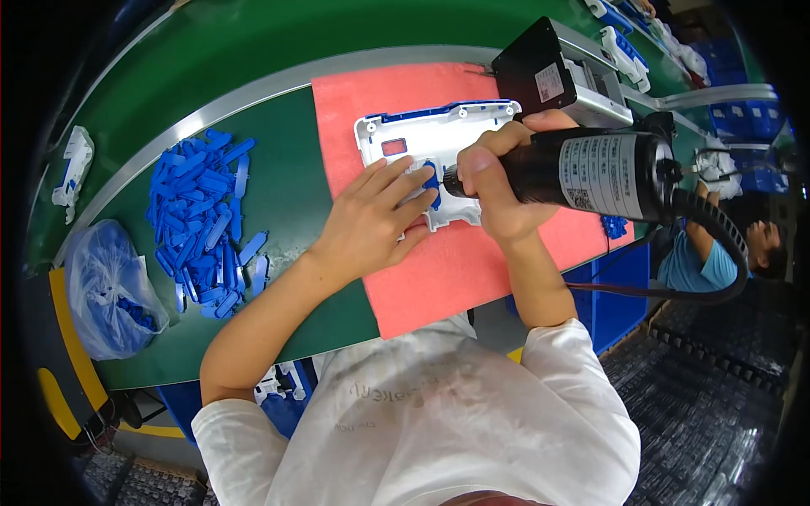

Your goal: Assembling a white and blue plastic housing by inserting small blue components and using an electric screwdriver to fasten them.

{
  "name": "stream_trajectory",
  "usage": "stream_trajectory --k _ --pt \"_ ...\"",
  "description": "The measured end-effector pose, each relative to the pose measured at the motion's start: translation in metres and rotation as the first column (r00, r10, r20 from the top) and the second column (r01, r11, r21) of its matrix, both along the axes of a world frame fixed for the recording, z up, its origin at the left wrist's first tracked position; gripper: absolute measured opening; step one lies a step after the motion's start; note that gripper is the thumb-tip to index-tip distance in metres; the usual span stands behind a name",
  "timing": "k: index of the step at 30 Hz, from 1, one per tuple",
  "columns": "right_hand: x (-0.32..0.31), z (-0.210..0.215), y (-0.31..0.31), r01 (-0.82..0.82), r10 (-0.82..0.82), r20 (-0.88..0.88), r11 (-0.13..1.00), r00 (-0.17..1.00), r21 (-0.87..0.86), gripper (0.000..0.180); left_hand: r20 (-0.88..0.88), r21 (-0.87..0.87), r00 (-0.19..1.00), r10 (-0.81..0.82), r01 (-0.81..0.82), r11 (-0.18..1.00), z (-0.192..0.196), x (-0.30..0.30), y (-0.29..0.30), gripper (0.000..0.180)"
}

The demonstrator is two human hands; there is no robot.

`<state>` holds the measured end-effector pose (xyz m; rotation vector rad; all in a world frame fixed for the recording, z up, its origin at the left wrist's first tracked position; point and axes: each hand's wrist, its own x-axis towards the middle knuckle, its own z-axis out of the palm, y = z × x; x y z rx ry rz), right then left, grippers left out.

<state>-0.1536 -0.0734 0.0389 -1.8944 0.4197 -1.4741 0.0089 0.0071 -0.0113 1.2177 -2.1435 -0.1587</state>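
A white plastic housing [413,128] with blue edging lies on a pink mat [346,105] in front of me. My left hand [371,215] rests on it, fingers spread, their tips beside a small blue plastic strip [432,184] set in the housing. Wrapped in my right hand [502,190] is a black electric screwdriver [544,169], held nearly level with its nose toward the strip. The tip reaches the strip's right side; whether it touches a screw is too small to tell.
A heap of blue strips [198,215] lies left on the green table [295,211], beside a clear plastic bag [110,291] of blue parts. A black and metal device [557,80] stands at the back right. The screwdriver's thick cable [730,249] loops right. Another person [709,257] is at far right.
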Motion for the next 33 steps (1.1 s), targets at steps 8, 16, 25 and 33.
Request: stream_trajectory --k 8,16,25,33 --pt "0.0 -0.001 0.001 0.031 -0.034 -0.038 0.998 0.999 -0.062 0.054 0.006 0.006 1.0 -0.003 0.003 1.0 0.004 -0.003 -0.002 0.038" --pt "-0.037 0.042 -0.005 0.226 -0.192 0.316 0.971 0.929 -0.074 0.048 -0.007 -0.027 1.0 0.001 -0.001 1.0 -0.004 -0.001 -0.002 0.041" --pt "-0.118 0.065 -0.051 0.471 -0.424 0.374 0.881 0.825 -0.04 0.047 -0.007 -0.039 1.0 -0.026 0.026 0.999 0.0 -0.004 -0.004 0.043" --pt "-0.114 0.057 -0.041 0.399 -0.391 0.241 0.917 0.888 0.018 0.044 -0.016 -0.026 1.0 -0.005 0.005 1.0 0.0 -0.001 -0.002 0.045"
